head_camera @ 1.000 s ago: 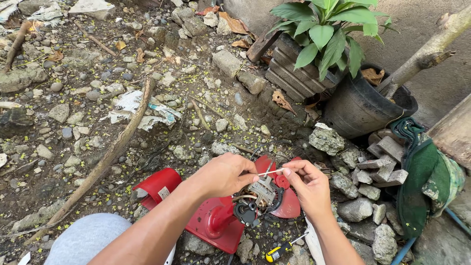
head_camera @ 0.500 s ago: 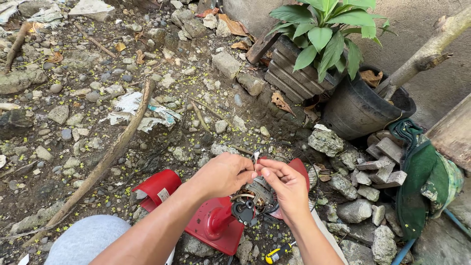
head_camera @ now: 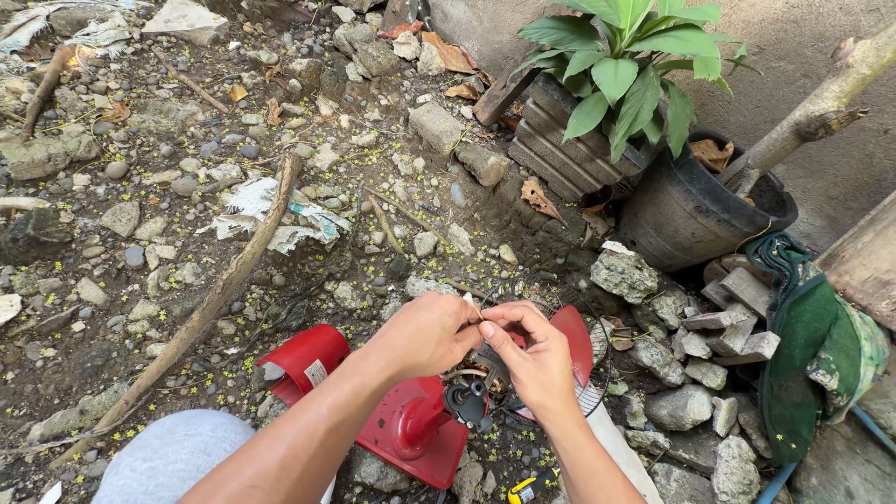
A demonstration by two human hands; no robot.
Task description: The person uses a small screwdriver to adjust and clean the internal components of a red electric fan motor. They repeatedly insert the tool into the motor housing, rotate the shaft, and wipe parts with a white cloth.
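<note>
Head view: two bare hands pinch at the exposed motor of a dismantled red plastic fan point(head_camera: 415, 425) lying on stony ground.

Nearest, a yellow-and-black tool handle point(head_camera: 532, 485) lies by the fan's base. Above the dark motor hub point(head_camera: 469, 403), the left hand point(head_camera: 425, 334) and right hand point(head_camera: 534, 359) meet fingertip to fingertip, both curled nearly closed, pinching something too small to make out. A round wire grille point(head_camera: 583, 373) lies beneath them. Left, a long brown stick point(head_camera: 210, 299) crosses the gravel. Right, a green cloth point(head_camera: 807, 345) drapes over rubble; beyond, a black plastic pot point(head_camera: 686, 215) and a leafy green plant point(head_camera: 625, 65).
</note>
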